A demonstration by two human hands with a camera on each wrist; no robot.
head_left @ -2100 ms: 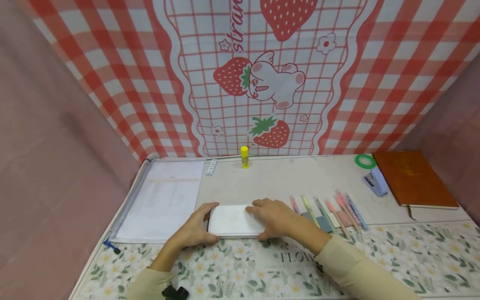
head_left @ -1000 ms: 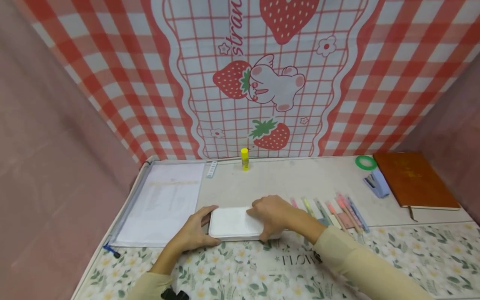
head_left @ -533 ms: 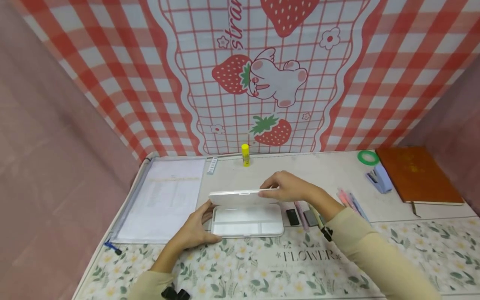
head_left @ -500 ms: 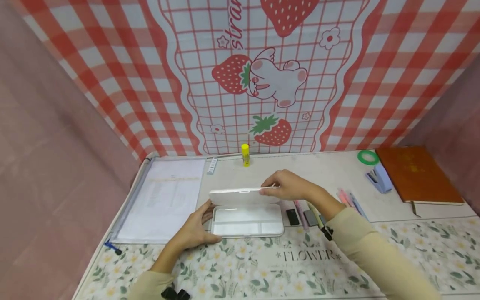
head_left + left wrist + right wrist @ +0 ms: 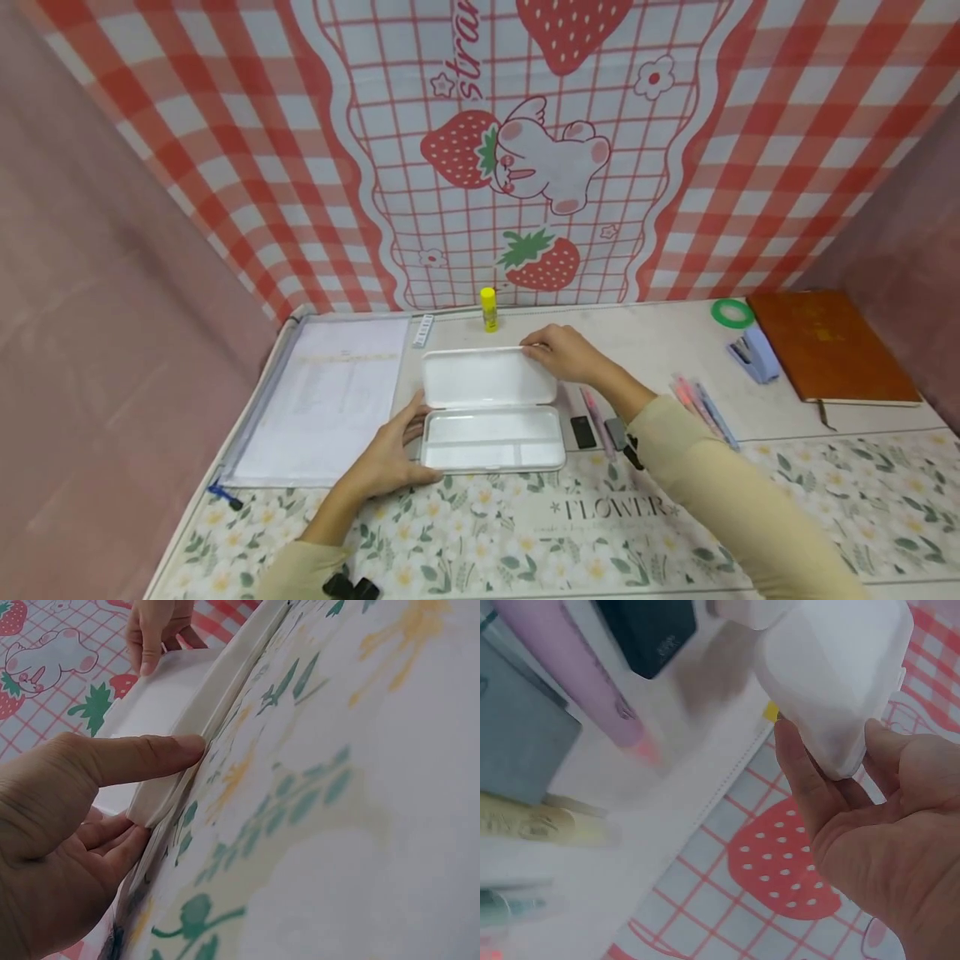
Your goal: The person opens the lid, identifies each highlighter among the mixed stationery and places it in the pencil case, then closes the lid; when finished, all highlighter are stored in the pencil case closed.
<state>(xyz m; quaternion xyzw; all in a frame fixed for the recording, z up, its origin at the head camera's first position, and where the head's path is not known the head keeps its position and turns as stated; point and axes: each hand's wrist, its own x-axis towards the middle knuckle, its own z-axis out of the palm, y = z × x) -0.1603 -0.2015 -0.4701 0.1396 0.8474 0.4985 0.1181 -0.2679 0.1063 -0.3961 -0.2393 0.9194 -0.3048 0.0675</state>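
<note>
A white pencil case (image 5: 472,427) lies unfolded on the table, its tray showing long and short compartments with nothing in them. My left hand (image 5: 386,454) grips the case's left end, thumb along the front and fingers behind; the left wrist view shows this thumb and fingers around the case end (image 5: 169,769). My right hand (image 5: 567,354) pinches the raised lid (image 5: 483,379) at its upper right corner. In the right wrist view the thumb and fingers hold that lid corner (image 5: 836,697) from both sides.
Right of the case lie a black block (image 5: 582,432), a pink highlighter (image 5: 597,421) and several pens (image 5: 705,408), partly behind the sleeve. Farther right are a stapler (image 5: 756,356), green tape (image 5: 732,313) and brown notebook (image 5: 828,346). A glue stick (image 5: 489,310) stands behind; a document pouch (image 5: 330,400) lies left.
The case was closed with both hands on it. My right hand has lifted its lid up and back, so the inside now shows. My left hand has stayed at the left end.
</note>
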